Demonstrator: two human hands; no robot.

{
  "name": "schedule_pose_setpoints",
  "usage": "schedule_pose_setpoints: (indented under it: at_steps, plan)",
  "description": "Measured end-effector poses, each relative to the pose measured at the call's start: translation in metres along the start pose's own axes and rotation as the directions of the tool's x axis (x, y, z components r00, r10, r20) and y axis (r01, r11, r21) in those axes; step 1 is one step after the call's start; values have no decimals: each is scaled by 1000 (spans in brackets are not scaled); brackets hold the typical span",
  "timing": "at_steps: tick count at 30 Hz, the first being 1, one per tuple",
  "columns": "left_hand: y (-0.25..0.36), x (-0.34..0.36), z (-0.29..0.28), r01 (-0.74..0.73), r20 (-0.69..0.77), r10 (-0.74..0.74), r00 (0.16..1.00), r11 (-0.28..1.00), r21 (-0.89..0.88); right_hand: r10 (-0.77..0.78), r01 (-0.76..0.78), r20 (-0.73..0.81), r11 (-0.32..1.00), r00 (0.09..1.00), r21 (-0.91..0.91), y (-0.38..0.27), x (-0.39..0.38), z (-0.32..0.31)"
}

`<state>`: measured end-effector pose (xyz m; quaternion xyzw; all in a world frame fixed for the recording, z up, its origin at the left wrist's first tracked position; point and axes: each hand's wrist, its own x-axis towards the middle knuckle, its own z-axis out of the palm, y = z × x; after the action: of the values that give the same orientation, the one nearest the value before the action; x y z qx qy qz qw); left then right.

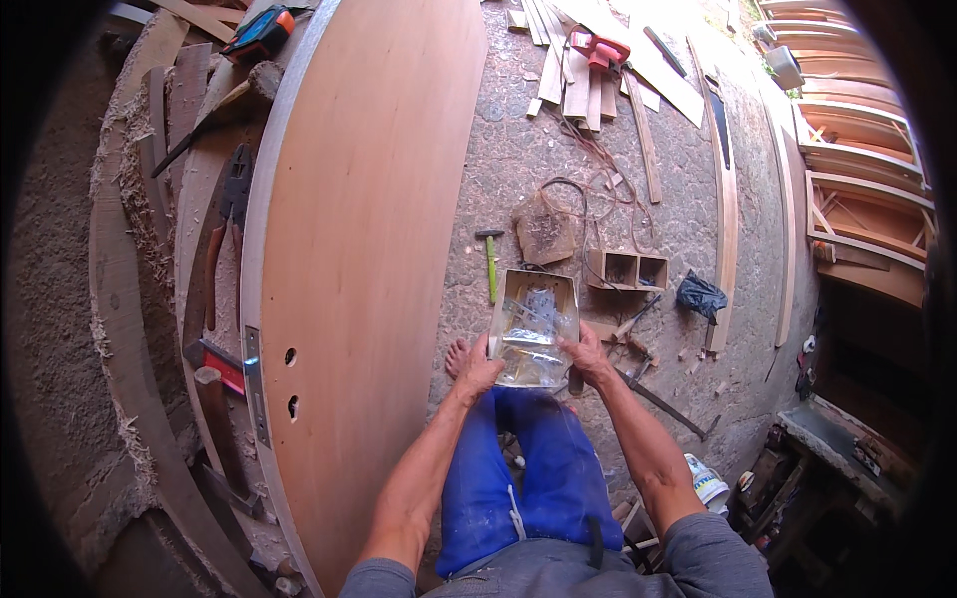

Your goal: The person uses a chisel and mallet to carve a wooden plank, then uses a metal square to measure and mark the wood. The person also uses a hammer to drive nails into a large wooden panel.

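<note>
Both my hands hold a shallow open box (510, 283) in front of my legs. My left hand (481, 369) grips its near left side, and my right hand (588, 359) grips the right side. Inside lie clear plastic packets (531, 361) with shiny metal pieces, too blurred to name singly. To my left stretches a large wooden door panel (369, 199). Two holes (291, 356) pierce its face near the left edge, beside a metal lock plate (253, 377) set into that edge.
A green-handled hammer (491, 267), a wooden compartment box (620, 269) and a black plastic bag (701, 296) lie on the floor ahead. Farther off are a red power tool (600, 50) and boards. Pliers (236, 184) and a tape measure (257, 35) rest left of the door.
</note>
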<state>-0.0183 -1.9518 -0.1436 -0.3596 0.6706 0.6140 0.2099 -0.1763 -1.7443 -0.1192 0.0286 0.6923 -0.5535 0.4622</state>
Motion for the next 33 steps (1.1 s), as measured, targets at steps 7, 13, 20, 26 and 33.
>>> schedule_pose_setpoints:
  at_steps: [7, 13, 20, 26, 33]
  plan:
    - [-60, 150, 64, 30, 1, -31, 1000, 964, -263, -26, 9, -82, 979, 996, -204, 88, 135, -46]
    - [-54, 269, 94, -23, 166, 54, 985, 983, -183, -96, 50, -120, 938, 988, -344, 125, 263, -118]
    - [50, 306, 24, -330, 62, 357, 932, 909, -255, -314, -215, -515, 650, 798, -729, 148, 338, -149]
    - [97, 228, -53, -681, -219, 651, 727, 641, -355, -219, -197, -599, 812, 770, -549, 148, 344, -109]
    - [-3, 142, -49, -613, -315, 529, 788, 727, -311, -157, -361, -670, 743, 725, -564, 172, 342, -75]
